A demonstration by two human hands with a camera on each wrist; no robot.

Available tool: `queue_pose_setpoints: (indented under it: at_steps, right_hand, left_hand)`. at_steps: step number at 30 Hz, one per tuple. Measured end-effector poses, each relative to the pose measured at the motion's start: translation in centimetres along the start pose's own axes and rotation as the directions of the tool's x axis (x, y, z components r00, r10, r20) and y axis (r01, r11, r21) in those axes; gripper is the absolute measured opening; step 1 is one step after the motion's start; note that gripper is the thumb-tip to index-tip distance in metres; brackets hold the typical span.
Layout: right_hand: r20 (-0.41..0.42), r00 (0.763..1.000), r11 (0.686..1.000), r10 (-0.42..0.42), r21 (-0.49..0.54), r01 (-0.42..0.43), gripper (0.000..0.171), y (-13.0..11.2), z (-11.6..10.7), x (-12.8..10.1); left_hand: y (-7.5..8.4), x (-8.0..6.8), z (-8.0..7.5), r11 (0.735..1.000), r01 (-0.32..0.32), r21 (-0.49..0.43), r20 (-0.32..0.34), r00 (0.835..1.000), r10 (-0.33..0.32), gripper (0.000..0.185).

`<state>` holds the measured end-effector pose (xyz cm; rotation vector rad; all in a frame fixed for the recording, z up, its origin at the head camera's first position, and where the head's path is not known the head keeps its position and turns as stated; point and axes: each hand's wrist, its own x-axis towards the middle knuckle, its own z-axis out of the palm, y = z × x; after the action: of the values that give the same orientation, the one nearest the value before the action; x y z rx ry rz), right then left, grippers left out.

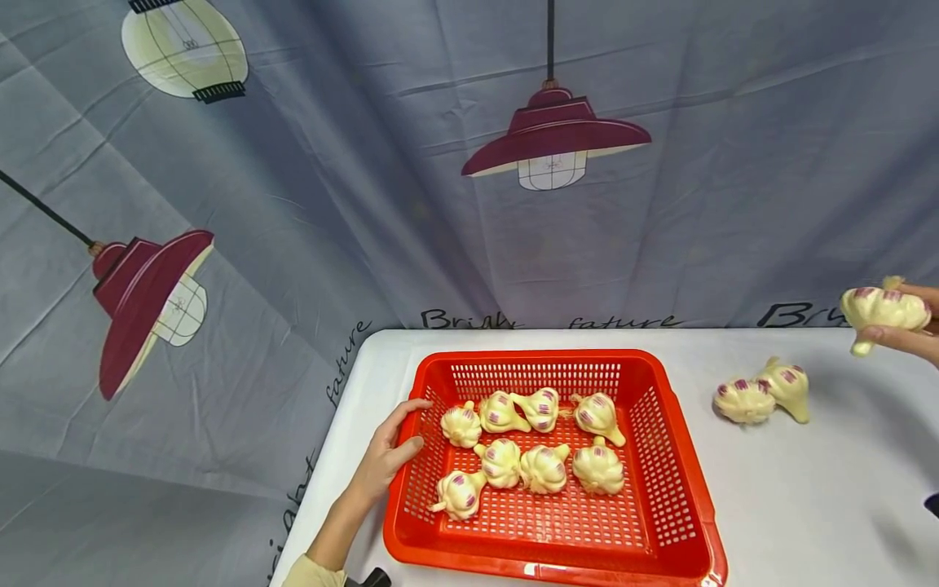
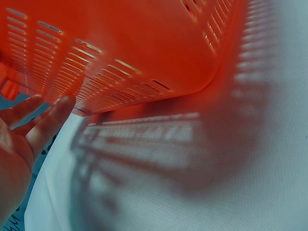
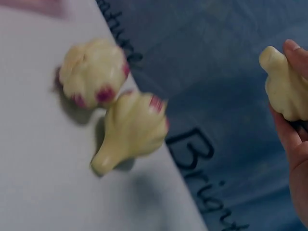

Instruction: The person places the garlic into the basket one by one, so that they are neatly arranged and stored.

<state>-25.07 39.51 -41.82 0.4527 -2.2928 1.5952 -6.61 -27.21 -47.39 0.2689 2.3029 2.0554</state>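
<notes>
At the right edge of the head view, my right hand [image 1: 912,341] pinches a pale garlic bulb [image 1: 883,310] with purple patches, held up over the table's far right. The right wrist view shows that bulb [image 3: 284,91] between thumb and fingers, its stem sticking out. My left hand [image 1: 383,458] touches the left side of a red plastic basket [image 1: 678,456], fingers fairly straight. From the left wrist, the fingers [image 2: 53,118] lie against the slotted outer wall. Several garlic bulbs [image 1: 544,469] lie inside, in two rough rows toward the left and middle.
Two more garlic bulbs, one rounder [image 1: 744,401] and one with a long stem [image 1: 788,390], touch on the white table [image 1: 792,505] right of the basket. Behind the table hangs a grey-blue cloth [image 1: 352,163] printed with lamps and lettering.
</notes>
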Motion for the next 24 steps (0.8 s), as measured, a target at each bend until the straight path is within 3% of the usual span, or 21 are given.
queue_pose_setpoints:
  at_steps: [4, 9, 11, 15, 18, 24]
  right_hand:
    - [0.005, 1.0, 0.999, 0.029, 0.029, -0.029, 0.062, -3.3, 1.6, -0.2]
    - [0.109, 0.994, 0.994, -0.01, 0.106, -0.001, 0.071, -6.3, 3.7, -0.4]
    - [0.135, 0.991, 0.997, -0.018, 0.073, 0.008, 0.073, -7.0, 4.5, -0.6]
    - [0.186, 0.981, 0.996, 0.053, -0.08, -0.039, 0.071, -8.2, 6.0, -0.9]
    - [0.269, 0.959, 0.987, 0.093, -0.151, -0.053, 0.069, -8.9, 7.5, -1.2]
    - [0.464, 0.885, 0.997, 0.023, -0.077, 0.014, 0.068, -10.2, 11.2, -1.4]
  left_hand:
    - [0.1, 0.1, 0.0, 1.0, -0.005, 0.009, -0.001, 1.0, 0.005, 0.05]
    - [0.0, 0.0, 0.0, 1.0, -0.007, 0.014, -0.002, 1.0, 0.007, 0.05]
    - [0.0, 0.0, 0.0, 1.0, -0.007, 0.014, -0.001, 1.0, 0.007, 0.05]
    - [0.0, 0.0, 0.0, 1.0, -0.006, 0.001, 0.001, 1.0, 0.006, 0.05]
    - [0.0, 0.0, 0.0, 1.0, -0.007, -0.006, 0.002, 1.0, 0.007, 0.05]
    - [0.1, 0.0, 0.0, 1.0, -0.004, -0.001, 0.008, 1.0, 0.004, 0.05]
